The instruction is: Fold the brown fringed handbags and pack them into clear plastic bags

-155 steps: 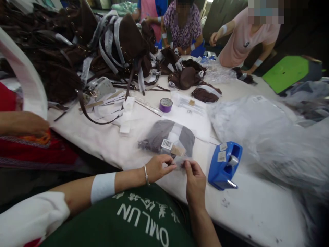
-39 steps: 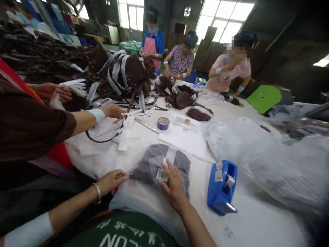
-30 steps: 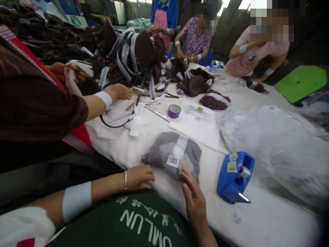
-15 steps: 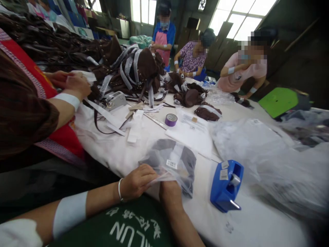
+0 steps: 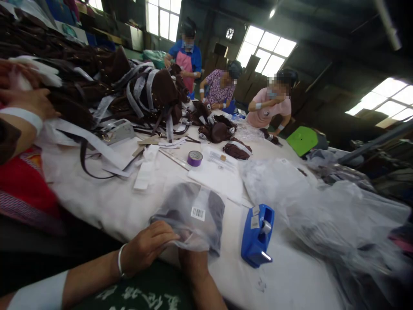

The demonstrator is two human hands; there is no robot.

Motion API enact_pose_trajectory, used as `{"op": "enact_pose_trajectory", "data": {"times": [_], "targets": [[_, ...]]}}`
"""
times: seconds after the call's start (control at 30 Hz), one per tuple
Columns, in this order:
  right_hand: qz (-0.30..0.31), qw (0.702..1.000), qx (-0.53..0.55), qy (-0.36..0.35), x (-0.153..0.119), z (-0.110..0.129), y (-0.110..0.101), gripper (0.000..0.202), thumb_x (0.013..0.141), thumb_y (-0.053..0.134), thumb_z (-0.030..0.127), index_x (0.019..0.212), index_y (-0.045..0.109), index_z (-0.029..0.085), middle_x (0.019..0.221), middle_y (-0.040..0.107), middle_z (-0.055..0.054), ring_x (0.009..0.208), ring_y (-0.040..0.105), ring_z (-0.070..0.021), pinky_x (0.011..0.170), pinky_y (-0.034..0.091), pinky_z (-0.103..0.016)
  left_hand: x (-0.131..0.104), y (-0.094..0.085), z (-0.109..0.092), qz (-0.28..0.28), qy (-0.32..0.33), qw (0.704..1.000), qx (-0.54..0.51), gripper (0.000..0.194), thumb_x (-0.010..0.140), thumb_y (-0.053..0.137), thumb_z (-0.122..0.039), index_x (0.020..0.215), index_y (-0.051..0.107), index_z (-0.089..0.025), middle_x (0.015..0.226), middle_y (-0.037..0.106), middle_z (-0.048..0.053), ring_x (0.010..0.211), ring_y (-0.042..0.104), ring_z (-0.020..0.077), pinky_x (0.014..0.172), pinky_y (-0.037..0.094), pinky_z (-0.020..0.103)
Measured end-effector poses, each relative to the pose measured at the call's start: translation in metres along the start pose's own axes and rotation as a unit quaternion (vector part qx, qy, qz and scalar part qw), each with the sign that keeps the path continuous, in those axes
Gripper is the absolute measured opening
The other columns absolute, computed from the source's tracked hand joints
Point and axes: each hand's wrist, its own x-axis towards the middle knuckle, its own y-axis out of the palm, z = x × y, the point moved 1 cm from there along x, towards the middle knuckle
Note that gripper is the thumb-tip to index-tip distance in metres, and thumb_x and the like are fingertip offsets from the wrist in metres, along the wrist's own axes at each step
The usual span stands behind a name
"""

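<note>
Bagged item (image 5: 193, 215) on table (image 5: 290, 284) edge — tape dispenser (image 5: 257, 236) right, tape roll (image 5: 195, 158) behind.

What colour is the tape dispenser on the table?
Blue; the tape dispenser shows best in the head view.

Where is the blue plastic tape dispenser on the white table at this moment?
The blue plastic tape dispenser stands on the white table, lower centre of the head view, just right of the clear plastic bag with a barcode label.
</note>
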Motion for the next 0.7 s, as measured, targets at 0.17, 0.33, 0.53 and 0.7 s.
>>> {"op": "enact_pose_trajectory", "data": {"times": [0.17,0.33,0.53,0.7], "targets": [[-0.015,0.998,-0.005,0.056,0.004,-0.006,-0.002,0.032,0.09,0.036,0.021,0.102,0.066,0.017,0.097,0.067,-0.014,0.095,0.06,-0.0312,0.091,0.044,-0.057,-0.003,0.008,-0.001,0.01,0.0,1.0,-0.009,0.024,0.09,0.05,-0.013,0.111,0.061,-0.013,0.095,0.066,0.011,0.096,0.057,0.0204,0.088,0.049,0.036],[-0.002,0.999,0.022,0.05,0.012,-0.01,-0.003,0.027,0.089,0.043,0.026,0.085,0.068,0.016,0.085,0.067,-0.013,0.085,0.061,-0.0294,0.089,0.043,-0.056,-0.001,0.008,-0.002,0.025,0.0,1.0,0.007,0.025,0.092,0.048,-0.015,0.113,0.061,-0.013,0.094,0.067,0.011,0.094,0.057,0.0203,0.089,0.047,0.038],[0.05,0.98,0.188,-0.045,-0.036,0.005,-0.025,0.018,0.087,0.051,0.024,0.097,0.066,0.023,0.084,0.067,-0.007,0.078,0.062,-0.0202,0.073,0.051,-0.035,-0.006,0.003,0.001,0.035,-0.018,0.999,-0.015,0.028,0.093,0.042,-0.017,0.115,0.06,-0.014,0.098,0.066,0.012,0.095,0.057,0.0215,0.089,0.047,0.039],[-0.02,0.878,0.473,0.077,-0.067,0.002,-0.07,0.008,0.084,0.057,0.029,0.077,0.058,0.024,0.072,0.054,0.0,0.065,0.054,-0.0138,0.057,0.045,-0.026,-0.015,-0.005,0.01,0.094,-0.097,0.988,-0.08,0.028,0.095,0.04,-0.022,0.111,0.062,-0.014,0.098,0.065,0.012,0.095,0.057,0.02,0.088,0.048,0.035]]}}
